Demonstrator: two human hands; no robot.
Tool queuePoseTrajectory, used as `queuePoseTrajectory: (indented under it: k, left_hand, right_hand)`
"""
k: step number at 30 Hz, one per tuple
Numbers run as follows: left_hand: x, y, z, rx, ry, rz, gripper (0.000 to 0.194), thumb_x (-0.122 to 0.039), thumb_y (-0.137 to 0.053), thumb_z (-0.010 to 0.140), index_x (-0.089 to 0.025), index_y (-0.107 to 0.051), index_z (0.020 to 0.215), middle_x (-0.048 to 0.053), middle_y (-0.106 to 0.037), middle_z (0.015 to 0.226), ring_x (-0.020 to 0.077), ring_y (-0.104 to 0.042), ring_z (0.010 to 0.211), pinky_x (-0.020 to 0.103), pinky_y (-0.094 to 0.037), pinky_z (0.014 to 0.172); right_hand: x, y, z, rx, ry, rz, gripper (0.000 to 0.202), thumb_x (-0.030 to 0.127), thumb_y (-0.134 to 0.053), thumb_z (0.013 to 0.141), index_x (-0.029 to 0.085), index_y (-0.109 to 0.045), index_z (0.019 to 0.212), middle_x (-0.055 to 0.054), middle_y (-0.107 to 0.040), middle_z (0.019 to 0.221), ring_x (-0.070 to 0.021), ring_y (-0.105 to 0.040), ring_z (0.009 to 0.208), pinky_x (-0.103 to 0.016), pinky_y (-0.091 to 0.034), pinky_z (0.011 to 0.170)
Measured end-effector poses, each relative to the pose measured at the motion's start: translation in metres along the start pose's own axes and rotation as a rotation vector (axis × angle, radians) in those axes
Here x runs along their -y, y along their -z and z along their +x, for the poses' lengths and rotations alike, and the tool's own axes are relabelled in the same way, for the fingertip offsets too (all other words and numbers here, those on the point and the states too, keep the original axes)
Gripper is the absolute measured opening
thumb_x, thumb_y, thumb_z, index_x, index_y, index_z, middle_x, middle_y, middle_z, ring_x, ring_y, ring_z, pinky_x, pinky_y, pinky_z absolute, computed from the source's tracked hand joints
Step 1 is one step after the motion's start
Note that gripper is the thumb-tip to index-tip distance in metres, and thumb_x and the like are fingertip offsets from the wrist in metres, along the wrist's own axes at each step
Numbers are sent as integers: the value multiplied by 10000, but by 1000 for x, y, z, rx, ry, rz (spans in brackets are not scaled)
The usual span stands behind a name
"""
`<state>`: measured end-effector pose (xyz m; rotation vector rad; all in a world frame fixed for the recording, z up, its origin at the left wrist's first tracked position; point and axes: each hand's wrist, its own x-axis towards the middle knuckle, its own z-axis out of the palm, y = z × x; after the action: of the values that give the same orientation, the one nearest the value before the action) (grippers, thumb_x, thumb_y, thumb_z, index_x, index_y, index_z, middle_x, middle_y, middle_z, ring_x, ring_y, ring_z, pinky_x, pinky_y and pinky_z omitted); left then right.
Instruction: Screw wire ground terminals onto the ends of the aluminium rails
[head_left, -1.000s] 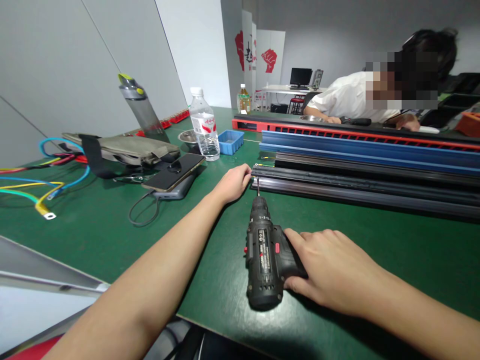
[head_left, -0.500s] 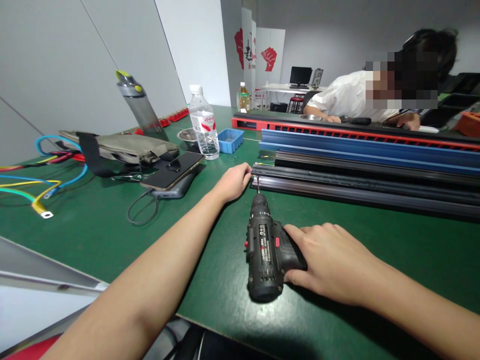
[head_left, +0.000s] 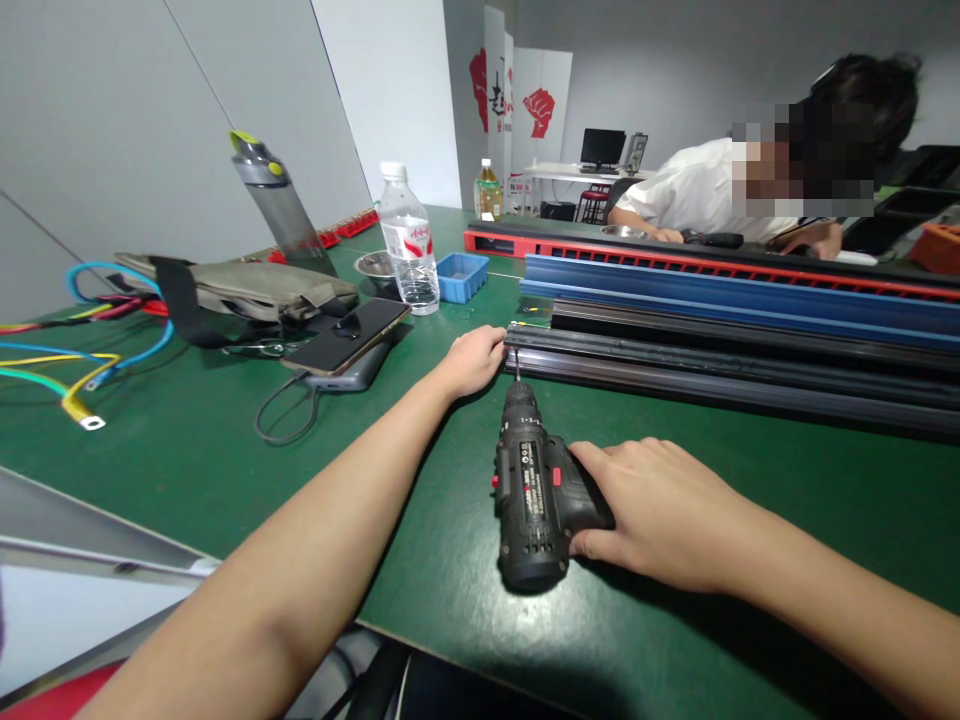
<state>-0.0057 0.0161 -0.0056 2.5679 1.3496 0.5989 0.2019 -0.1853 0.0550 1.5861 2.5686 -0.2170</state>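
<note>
The right hand (head_left: 656, 510) is wrapped around the grip of a power drill (head_left: 534, 510), whose slim bit (head_left: 517, 369) points away from the person and meets or nearly meets the near side of a black rail (head_left: 637, 350), close to its end. The left hand (head_left: 474, 362) is at that end, fingers curled; whether they pinch it is unclear. This looks like drilling or driving at the rail end; any push would call for a braced rail and a straight bit. The rail lies on the tabletop (head_left: 442, 500), beyond the right hand.
</note>
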Motion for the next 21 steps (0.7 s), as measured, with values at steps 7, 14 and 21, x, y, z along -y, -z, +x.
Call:
queuePoseTrajectory:
  k: [7,14,21]
  left_hand:
    - [-5,3,-1,-16,17,-78,309,-206,-412,894,-169,-719,900,100,-748,955,234,-677,889,302,-497,833]
    - [-4,4,-1,-2,-2,-90,345,-233,-413,885,-146,-747,878,92,-758,864,218,-666,803,266,-473,758]
    - [-4,4,-1,2,21,-94,343,-253,-410,887,-148,-733,844,73,-743,840,211,-650,798,272,-454,776]
  right_hand:
    - [26,17,7,137,-22,125,288,407,-692,674,190,-642,857,-72,-719,771,-237,-666,637,-309,-329,530]
    - [39,13,9,126,-52,140,251,436,-669,637,199,-674,720,-87,-709,692,-235,-655,577,-298,-326,473]
    - [32,8,8,82,-22,152,265,463,-685,632,204,-678,690,-85,-695,649,-221,-620,526,-295,-317,465]
